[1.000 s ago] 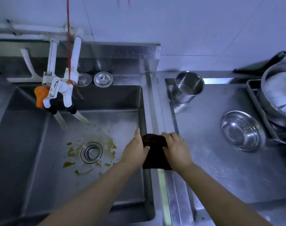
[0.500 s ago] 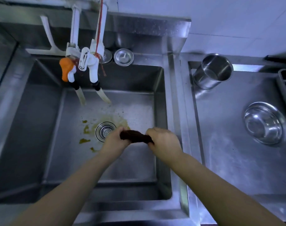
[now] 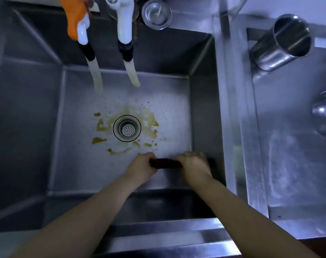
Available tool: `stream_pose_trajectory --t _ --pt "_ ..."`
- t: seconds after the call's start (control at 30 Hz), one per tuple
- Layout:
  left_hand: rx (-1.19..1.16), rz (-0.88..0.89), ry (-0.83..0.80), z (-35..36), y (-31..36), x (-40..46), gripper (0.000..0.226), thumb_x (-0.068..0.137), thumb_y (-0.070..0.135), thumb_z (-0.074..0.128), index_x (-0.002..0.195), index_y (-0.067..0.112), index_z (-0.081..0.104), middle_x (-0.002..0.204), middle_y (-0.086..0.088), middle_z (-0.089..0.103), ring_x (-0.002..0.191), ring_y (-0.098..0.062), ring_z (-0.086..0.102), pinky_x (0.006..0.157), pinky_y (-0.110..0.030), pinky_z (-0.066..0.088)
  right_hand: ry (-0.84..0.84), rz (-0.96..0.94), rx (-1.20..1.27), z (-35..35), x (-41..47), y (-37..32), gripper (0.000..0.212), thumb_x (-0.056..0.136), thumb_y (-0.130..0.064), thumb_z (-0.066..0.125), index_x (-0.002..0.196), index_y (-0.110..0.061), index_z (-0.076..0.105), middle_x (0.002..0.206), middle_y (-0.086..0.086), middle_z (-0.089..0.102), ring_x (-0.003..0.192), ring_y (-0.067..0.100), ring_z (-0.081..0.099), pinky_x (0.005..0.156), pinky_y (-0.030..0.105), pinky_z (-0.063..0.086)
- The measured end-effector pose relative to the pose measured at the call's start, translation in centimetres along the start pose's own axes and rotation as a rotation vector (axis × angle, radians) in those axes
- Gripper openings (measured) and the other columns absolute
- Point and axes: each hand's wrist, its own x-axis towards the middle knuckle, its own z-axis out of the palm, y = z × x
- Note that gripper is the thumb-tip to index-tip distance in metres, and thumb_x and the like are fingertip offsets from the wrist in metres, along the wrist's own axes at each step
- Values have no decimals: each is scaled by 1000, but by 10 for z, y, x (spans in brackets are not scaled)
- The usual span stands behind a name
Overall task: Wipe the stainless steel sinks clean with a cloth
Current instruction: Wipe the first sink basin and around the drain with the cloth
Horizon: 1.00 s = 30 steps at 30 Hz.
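Near one steel sink's right wall, two hoses overhead, left hand and right hand each grip one dark rolled cloth.

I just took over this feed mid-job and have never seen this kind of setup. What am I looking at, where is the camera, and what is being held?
There is no machine here: a person works bare-handed, and the single camera sits on their head, looking down. The left hand and right hand each grip one end of a dark cloth, low inside the steel sink. Yellow stains ring the drain. Two taps with hoses hang above. On the counter at right a metal cup lies on its side, with a bowl at the edge.
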Motion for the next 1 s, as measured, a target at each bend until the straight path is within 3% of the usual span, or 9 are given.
stream_pose_trajectory --t 0.07,0.13,0.23,0.3,0.43,0.6,0.83,1.0 --pt "-3 19 -60 8 -4 2 31 73 2 63 70 31 53 77 -4 62 71 -17 57 54 -20 38 -41 27 -95 4 -3 3 44 81 -5 49 121 -22 59 115 5 58 109 24 52 90 30 30" --pt "54 20 -148 14 -9 2 25 77 4 60 89 26 62 91 -3 65 81 -17 59 65 -21 42 -209 61 -175 15 -6 1 37 87 -7 48 120 -18 59 118 7 57 111 26 51 92 32 32" --pt "128 -13 -208 13 -19 3 28 86 10 54 112 18 61 115 -3 62 103 -19 58 81 -22 40 -581 183 -68 32 -5 -4 26 94 -18 49 114 -13 64 117 8 61 106 27 57 85 30 42" --pt "154 -18 -178 2 -28 2 29 90 12 50 117 17 60 124 -3 60 111 -20 56 89 -23 40 -667 239 15 37 1 -5 26 95 -19 48 113 -11 64 118 9 62 105 27 59 83 30 45" --pt "224 -4 -90 -29 -47 1 25 93 17 45 111 18 62 119 -4 63 107 -22 56 81 -24 38 -606 181 153 50 18 -7 25 96 -18 43 116 -9 57 121 12 56 104 29 56 84 33 45" --pt "281 -23 -15 -51 -66 6 27 93 21 45 116 21 59 118 -3 62 105 -22 58 86 -31 46 -606 226 190 76 34 -4 22 98 -23 38 114 -9 45 125 19 46 110 34 48 87 38 40" --pt "231 4 27 -56 -79 15 25 95 22 47 116 24 60 120 3 62 108 -16 58 87 -28 44 -248 298 178 68 95 5 24 99 -29 38 111 -8 44 120 20 50 105 35 51 79 37 35" --pt "200 55 86 -57 -83 26 24 96 24 46 114 27 60 116 9 64 105 -11 59 83 -25 44 -29 328 70 51 148 14 35 101 -35 31 119 -10 46 122 17 52 107 35 50 84 40 38"
